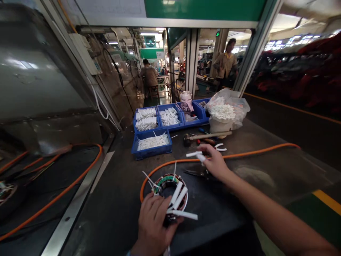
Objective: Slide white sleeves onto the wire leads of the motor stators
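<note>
Step in hand: I judge this as fitting white sleeves into the wound ring; several already stick out of it, so I read the work as partly done
Left hand: my left lies on the near rim of the wound ring, fingers curled over its edge, gripping the ring to steady it on the table
Wound ring: it lies flat near the front edge of the table, just inside the loop of the orange cable; white sleeves fan out of its right side, thin white strips poke up at the back
Right hand: reaching away over the table, grip closed on a short white tube held between thumb and fingertips, well apart from the ring
Next move, as I judge it: it calls for bringing the tube to a free slot and lining it up while the left keeps the ring from turning; the crowded sleeves may get in the way
Front blue bin: loose thin white strips lying lengthwise
Back row of blue bins: the left one holds stacked white tubes; the next holds shorter white pieces; the further ones are partly hidden by a jar, contents unclear
Plastic bag: open over a pale tub; packed with upright white tubes
Tools: a hammer lies between bins and right hand; pliers lie just under the wrist
</note>
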### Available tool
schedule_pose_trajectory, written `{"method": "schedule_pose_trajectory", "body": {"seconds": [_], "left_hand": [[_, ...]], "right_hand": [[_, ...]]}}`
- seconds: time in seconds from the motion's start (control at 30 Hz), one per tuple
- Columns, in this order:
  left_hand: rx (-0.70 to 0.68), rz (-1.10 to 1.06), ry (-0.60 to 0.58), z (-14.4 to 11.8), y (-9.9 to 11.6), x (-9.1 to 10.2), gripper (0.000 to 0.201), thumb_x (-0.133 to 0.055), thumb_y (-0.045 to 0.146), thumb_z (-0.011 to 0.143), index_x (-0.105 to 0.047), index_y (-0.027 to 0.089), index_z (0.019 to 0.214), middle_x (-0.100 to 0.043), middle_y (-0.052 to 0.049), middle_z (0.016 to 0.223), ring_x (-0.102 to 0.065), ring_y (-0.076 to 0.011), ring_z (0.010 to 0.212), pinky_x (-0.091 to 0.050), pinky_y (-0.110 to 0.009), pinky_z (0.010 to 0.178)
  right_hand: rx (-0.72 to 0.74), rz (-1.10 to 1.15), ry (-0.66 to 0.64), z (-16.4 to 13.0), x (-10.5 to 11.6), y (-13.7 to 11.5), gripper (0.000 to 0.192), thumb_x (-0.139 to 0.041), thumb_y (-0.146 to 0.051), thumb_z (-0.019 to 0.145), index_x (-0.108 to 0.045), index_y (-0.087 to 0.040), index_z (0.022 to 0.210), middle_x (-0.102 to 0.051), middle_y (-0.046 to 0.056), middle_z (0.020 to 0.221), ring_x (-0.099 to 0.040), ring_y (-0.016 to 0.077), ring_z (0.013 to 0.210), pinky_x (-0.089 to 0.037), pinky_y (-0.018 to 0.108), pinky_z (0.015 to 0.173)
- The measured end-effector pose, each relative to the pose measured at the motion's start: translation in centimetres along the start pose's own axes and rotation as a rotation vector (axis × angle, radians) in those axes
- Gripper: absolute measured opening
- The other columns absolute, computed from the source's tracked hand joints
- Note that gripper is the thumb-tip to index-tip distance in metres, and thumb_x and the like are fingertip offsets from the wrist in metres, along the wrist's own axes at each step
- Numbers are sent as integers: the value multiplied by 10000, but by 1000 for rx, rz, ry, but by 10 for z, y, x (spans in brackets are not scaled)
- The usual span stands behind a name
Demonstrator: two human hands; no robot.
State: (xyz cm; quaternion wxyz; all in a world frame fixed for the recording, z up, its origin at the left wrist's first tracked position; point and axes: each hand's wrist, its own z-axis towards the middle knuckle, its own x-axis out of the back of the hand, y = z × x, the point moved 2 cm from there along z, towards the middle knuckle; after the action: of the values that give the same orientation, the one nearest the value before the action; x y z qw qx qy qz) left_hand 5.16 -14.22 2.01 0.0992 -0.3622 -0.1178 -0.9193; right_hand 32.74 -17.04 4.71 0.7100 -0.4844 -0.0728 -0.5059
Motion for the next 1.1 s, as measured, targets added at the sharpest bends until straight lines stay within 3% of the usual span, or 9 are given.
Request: {"method": "schedule_pose_trajectory", "body": {"seconds": [0.13, 0.2, 0.37, 0.67, 0.9, 1.1], "left_hand": [[58, -2, -29, 1, 3, 1, 558, -686, 331, 736, -456, 181, 1222, -613, -86, 955, -544, -251, 920, -410, -479, 917], [126, -24, -103, 3, 4, 5, 633, -689, 316, 725, -404, 189, 1276, -612, -76, 969, -539, -257, 949, -395, -491, 944], [286, -133, -330, 10, 8, 14, 702, -708, 234, 696, -364, 219, 1307, -620, -30, 971, -541, -228, 981, -347, -474, 1009], [318, -166, -377, 14, 11, 19, 645, -680, 218, 703, -400, 207, 1284, -618, -44, 986, -540, -228, 1006, -333, -486, 1008], [271, -146, -410, 14, 11, 21, 613, -600, 170, 726, -397, 173, 1304, -599, -68, 1039, -513, -230, 1015, -341, -470, 997], [254, -128, -394, 13, 10, 16, 594, -488, 56, 705, -421, 149, 1288, -588, -93, 1068, -512, -220, 973, -375, -437, 944]], "right_hand": [[-68, 231, 28, -90, 33, -16, 131, -534, -283, 834, -592, -182, 894, -636, 16, 752, -599, 121, 646, -487, 217, 589], [-68, 264, 15, -124, 41, -28, 97, -534, -265, 840, -586, -191, 873, -618, -1, 690, -580, 107, 580, -470, 196, 533], [137, 210, -55, -168, 34, -63, 189, -551, -169, 806, -568, -213, 990, -667, 25, 860, -640, 128, 764, -516, 212, 681], [429, 27, -17, -165, -3, -93, 355, -406, -67, 798, -573, -167, 1094, -673, 101, 961, -638, 176, 901, -541, 305, 762], [387, 95, -36, -157, -30, -101, 336, -430, -108, 839, -553, -184, 1142, -688, 75, 950, -653, 159, 853, -545, 275, 737], [634, -199, 33, -138, -50, -126, 224, -434, -82, 856, -629, -78, 966, -679, 115, 828, -620, 182, 754, -485, 304, 672]]}}
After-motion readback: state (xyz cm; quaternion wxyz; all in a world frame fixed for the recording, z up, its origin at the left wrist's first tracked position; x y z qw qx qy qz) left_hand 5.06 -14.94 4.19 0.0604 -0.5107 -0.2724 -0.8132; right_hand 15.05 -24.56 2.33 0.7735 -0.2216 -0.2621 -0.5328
